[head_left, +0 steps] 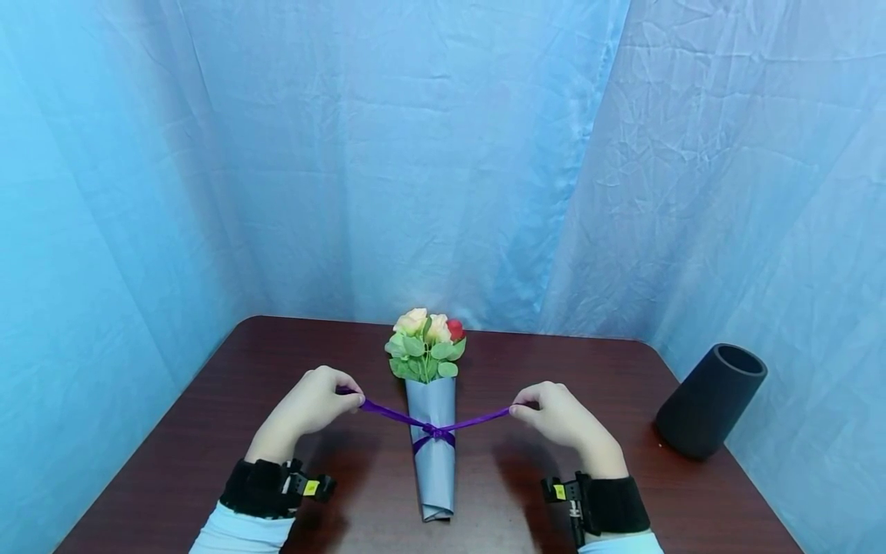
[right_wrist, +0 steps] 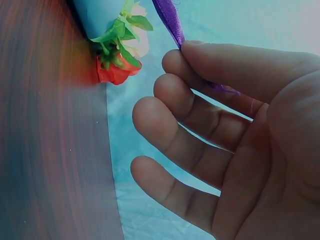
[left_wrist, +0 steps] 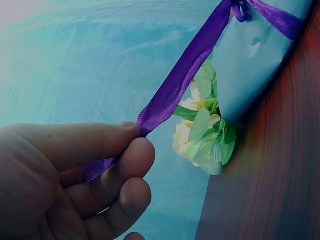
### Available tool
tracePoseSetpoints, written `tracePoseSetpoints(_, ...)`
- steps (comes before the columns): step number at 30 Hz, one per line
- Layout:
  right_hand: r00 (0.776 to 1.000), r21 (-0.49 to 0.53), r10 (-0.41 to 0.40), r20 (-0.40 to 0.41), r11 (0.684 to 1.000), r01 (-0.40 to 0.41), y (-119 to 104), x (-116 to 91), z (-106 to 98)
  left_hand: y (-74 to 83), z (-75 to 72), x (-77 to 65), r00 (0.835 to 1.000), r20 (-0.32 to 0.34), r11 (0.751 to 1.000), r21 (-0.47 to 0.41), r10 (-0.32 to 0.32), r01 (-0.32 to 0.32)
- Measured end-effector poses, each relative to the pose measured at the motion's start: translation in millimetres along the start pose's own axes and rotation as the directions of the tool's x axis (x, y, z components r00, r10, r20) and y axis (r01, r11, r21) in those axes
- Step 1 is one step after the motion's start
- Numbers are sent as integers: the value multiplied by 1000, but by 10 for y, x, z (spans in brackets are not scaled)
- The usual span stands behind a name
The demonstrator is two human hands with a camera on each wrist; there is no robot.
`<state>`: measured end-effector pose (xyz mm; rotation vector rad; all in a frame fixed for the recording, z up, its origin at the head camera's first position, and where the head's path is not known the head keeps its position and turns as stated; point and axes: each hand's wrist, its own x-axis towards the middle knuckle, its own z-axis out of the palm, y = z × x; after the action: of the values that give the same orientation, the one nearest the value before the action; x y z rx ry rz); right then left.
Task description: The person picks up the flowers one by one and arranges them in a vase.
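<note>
The flat purple fabric ribbon (head_left: 394, 414) passes under the smooth blue-grey paper wrapping (head_left: 434, 481), which hides its underside stretch. Its knot is too small in the head view to tell how the strands cross. On the left, the bare left hand (head_left: 311, 404) covers part of the ribbon's tail; on the right, the bare right hand (head_left: 564, 419) partly covers the other. The wrapping conceals the lower stems. The round red flower (head_left: 454, 330) is partly covered by leaves and looks blurred in the right wrist view. At far right, the tapered matte-black vase (head_left: 702, 412) hides its inner bottom. The head view cuts off both pale blue cloth sleeves (head_left: 242, 531) and the dark reddish-brown wooden table (head_left: 588, 362) at the near side.
</note>
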<state>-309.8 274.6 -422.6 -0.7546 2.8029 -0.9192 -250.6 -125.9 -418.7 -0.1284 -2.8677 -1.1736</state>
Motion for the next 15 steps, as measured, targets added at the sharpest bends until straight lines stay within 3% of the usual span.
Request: tracePoseSetpoints(15,999,12,45,-4,999,-45,86,-50,-92,-67,-93,-31,1000,2,1000,3,-7,7)
